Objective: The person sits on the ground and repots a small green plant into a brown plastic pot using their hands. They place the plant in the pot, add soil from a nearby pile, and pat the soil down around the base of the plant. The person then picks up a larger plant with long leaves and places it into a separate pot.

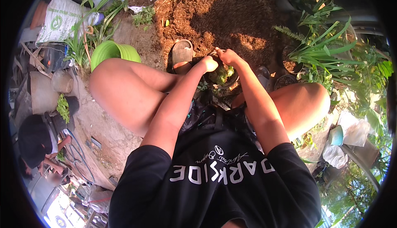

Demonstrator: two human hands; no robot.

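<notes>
Between my bent legs stands a round plant pot (pixel 234 84) holding a small plant with green and yellowish leaves (pixel 222 75). My left hand (pixel 211 63) is curled at the pot's far left side, its fingertips hidden. Close beside it, my right hand (pixel 228 56) reaches over the far rim, one finger stretched toward the soil beyond. Whether either hand grips the rim or something inside cannot be made out. A spread of loose brown soil (pixel 198 20) lies just past both hands, partly in sun and partly in shade.
A lime green pot (pixel 130 53) lies tipped beside my left knee. My sandal (pixel 182 51) rests at the soil's edge. Leafy potted plants (pixel 325 48) crowd the right. Left are a printed sack (pixel 59 20), a grey pot (pixel 43 93), a hose (pixel 81 156) and another person (pixel 37 141).
</notes>
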